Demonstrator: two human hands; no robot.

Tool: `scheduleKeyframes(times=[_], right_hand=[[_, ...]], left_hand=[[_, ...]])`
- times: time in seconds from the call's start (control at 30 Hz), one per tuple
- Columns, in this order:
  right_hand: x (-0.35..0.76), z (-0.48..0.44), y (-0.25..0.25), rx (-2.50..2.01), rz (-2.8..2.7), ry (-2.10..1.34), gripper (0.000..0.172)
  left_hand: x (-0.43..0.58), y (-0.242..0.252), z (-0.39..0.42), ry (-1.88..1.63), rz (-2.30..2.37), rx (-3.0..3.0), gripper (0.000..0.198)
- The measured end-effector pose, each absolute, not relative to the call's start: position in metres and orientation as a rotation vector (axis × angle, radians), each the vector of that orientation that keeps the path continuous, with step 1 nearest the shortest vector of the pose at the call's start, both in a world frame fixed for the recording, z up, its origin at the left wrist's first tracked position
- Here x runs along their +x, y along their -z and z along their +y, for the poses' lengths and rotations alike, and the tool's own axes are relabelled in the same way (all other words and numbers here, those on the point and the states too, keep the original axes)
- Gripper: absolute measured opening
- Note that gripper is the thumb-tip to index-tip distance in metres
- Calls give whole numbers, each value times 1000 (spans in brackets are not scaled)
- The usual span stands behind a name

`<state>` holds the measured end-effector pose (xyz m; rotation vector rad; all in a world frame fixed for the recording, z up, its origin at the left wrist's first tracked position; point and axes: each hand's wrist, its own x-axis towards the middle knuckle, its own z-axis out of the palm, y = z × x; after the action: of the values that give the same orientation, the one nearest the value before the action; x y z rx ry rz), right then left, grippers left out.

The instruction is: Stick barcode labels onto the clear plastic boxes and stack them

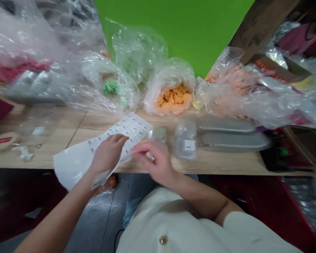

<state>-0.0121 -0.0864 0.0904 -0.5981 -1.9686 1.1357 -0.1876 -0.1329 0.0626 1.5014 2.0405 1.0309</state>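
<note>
A white sheet of printed labels (137,126) lies aslant on the table, its lower left end hanging over the front edge. My left hand (108,153) rests on top of this sheet with its fingers stretched to the right; the thumb is hidden. At the sheet's right edge, my right hand (158,163) has thumb and forefinger pinched together, slightly blurred. Whatever is in that pinch is too small to make out. Just behind the right hand stands a small clear container (158,133), partly covered by it. Beside it are clear plastic containers (185,137) with a white label.
An open bag of orange discs (175,98) stands at the back, against a green panel (173,31). Grey trays (234,140) lie to the right. Crumpled clear bags (55,52) crowd the left. A round lid (5,140) lies at the far left. A person (296,38) is at the upper right.
</note>
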Motion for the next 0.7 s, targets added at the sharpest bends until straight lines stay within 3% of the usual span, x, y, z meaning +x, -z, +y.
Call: scheduleKeyframes(times=[0.07, 0.17, 0.23, 0.37, 0.53, 0.7], right_hand=[[12, -67, -90, -848, -1858, -1211, 16], [40, -43, -80, -1040, -1963, -1357, 36], [46, -36, -70, -1044, -2118, -1409, 41], [39, -34, -53, -1003, -2264, -1408, 32], [36, -28, -44, -965, -2292, -1421, 36], [40, -25, -39, -954, -2308, -1396, 40]], left_hand=[[-174, -47, -143, -1013, 1944, 1689, 32], [-140, -17, -151, -995, 1727, 1845, 62], [-122, 2, -147, -994, 1640, 1901, 71], [-117, 19, -132, -993, 1596, 1881, 72], [-123, 16, -130, -1020, 1602, 1818, 77], [-118, 21, -138, -1121, 1689, 1799, 69]])
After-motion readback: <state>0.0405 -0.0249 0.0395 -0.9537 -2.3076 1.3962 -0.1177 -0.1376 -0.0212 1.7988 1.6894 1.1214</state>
